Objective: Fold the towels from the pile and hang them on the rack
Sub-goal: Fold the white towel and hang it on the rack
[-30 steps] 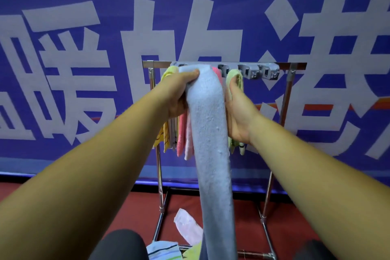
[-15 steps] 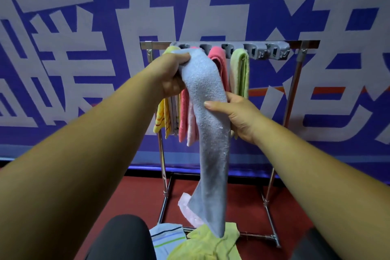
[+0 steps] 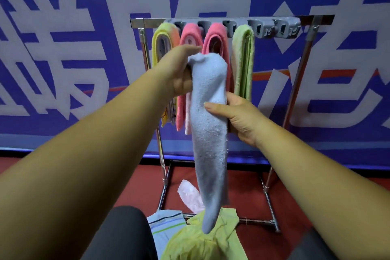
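Facing a blue banner [image 3: 63,82] with big white characters, hanging above a red floor [image 3: 316,188]. Looking through the head camera at a metal rack [image 3: 147,21] standing before that banner. Carrying four folded towels side by side under its top bar: a yellow towel [image 3: 162,42], a pink towel [image 3: 190,34], a second pink towel [image 3: 217,34] and a green towel [image 3: 242,59], with grey clips [image 3: 274,29] sitting further right.

Holding a blue-grey towel [image 3: 209,124] in front of the rack, below the top bar, overlapping both pink ones from this angle. Gripping its bunched top end with the left hand [image 3: 177,72], fingers [image 3: 191,48] curling round the cloth from the left, the top fold poking up just beside them. Pinching it lower down with the right hand [image 3: 240,118], thumb lying across the front face, fingers reaching behind and mostly hidden, clamping the cloth between them.

Keeping the long axis nearly vertical, folded end pointing up, narrow tail pointing down and tapering to a tip over a yellow-green towel [image 3: 200,240] in the pile on the floor. Sharing that pile with a striped white towel [image 3: 166,226] and a pale pink towel [image 3: 190,196], near the rack's foot bar, beside dark trouser legs [image 3: 126,236].
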Available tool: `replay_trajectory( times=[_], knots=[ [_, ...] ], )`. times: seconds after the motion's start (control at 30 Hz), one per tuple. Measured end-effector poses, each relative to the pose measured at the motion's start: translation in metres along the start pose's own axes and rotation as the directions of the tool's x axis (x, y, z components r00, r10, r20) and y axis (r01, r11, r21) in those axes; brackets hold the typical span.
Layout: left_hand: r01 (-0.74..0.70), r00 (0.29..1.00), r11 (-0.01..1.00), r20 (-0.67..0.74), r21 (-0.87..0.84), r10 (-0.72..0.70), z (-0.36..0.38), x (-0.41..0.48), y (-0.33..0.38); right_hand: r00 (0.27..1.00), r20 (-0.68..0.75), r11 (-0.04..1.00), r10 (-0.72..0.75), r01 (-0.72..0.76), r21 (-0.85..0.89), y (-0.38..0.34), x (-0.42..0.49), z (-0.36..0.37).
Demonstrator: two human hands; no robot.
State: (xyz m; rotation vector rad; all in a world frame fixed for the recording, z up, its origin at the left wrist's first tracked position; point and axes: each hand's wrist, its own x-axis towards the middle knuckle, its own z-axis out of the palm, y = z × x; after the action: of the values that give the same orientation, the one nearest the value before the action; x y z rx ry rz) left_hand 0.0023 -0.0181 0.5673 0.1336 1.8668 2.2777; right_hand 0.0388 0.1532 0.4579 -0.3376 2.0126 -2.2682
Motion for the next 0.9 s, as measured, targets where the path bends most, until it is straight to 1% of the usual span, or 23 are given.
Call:
replay_trajectory(
  times=[0.13, 0.2, 0.23, 0.37, 0.43, 0.5, 0.53, 0.6, 0.67, 0.73, 0.8, 0.83, 0.9],
  knots=[
    [0.155, 0.987, 0.972, 0.017, 0.175, -0.16, -0.005, 0.008, -0.041, 0.996, -0.046, 0.997, 0.071, -0.072, -0.035, 0.037, -0.004, -0.007],
    [0.213, 0.973, 0.947, 0.031, 0.242, -0.227, -0.011, 0.018, -0.067, 0.99, -0.097, 0.994, 0.106, -0.107, -0.004, 0.059, -0.005, -0.01],
    [0.236, 0.969, 0.928, 0.009, 0.287, -0.248, -0.013, 0.022, -0.081, 0.984, -0.127, 0.992, 0.122, -0.119, 0.027, 0.069, -0.005, -0.011],
    [0.299, 0.954, 0.829, -0.118, 0.472, -0.277, -0.027, 0.038, -0.142, 0.947, -0.255, 0.977, 0.196, -0.166, 0.132, 0.113, -0.006, -0.015],
    [0.314, 0.949, 0.819, -0.163, 0.48, -0.269, -0.037, 0.041, -0.177, 0.912, -0.295, 0.948, 0.283, -0.219, 0.232, 0.139, -0.006, -0.015],
    [0.323, 0.945, 0.817, -0.217, 0.478, -0.247, -0.043, 0.038, -0.206, 0.854, -0.313, 0.895, 0.416, -0.324, 0.306, 0.161, -0.011, -0.014],
    [0.313, 0.947, 0.813, -0.221, 0.491, -0.232, -0.046, 0.036, -0.22, 0.822, -0.308, 0.868, 0.478, -0.389, 0.309, 0.17, -0.013, -0.013],
    [0.293, 0.955, 0.782, -0.213, 0.55, -0.208, -0.053, 0.031, -0.244, 0.765, -0.31, 0.823, 0.565, -0.496, 0.277, 0.187, -0.016, -0.011],
    [0.284, 0.959, 0.729, -0.197, 0.623, -0.205, -0.061, 0.025, -0.268, 0.727, -0.329, 0.797, 0.602, -0.53, 0.288, 0.197, -0.012, -0.007],
    [0.244, 0.969, 0.686, -0.151, 0.686, -0.193, -0.065, 0.016, -0.286, 0.716, -0.334, 0.787, 0.613, -0.513, 0.344, 0.2, -0.006, -0.001],
    [0.192, 0.979, 0.703, -0.08, 0.684, -0.189, -0.067, 0.006, -0.303, 0.724, -0.337, 0.786, 0.602, -0.463, 0.41, 0.201, 0.003, 0.003],
    [0.175, 0.979, 0.727, -0.04, 0.664, -0.199, -0.065, -0.002, -0.305, 0.725, -0.345, 0.786, 0.596, -0.439, 0.436, 0.203, 0.006, 0.004],
    [0.153, 0.972, 0.742, 0.036, 0.652, -0.232, -0.06, -0.011, -0.309, 0.726, -0.36, 0.785, 0.586, -0.398, 0.474, 0.207, 0.012, 0.004]
  ],
)
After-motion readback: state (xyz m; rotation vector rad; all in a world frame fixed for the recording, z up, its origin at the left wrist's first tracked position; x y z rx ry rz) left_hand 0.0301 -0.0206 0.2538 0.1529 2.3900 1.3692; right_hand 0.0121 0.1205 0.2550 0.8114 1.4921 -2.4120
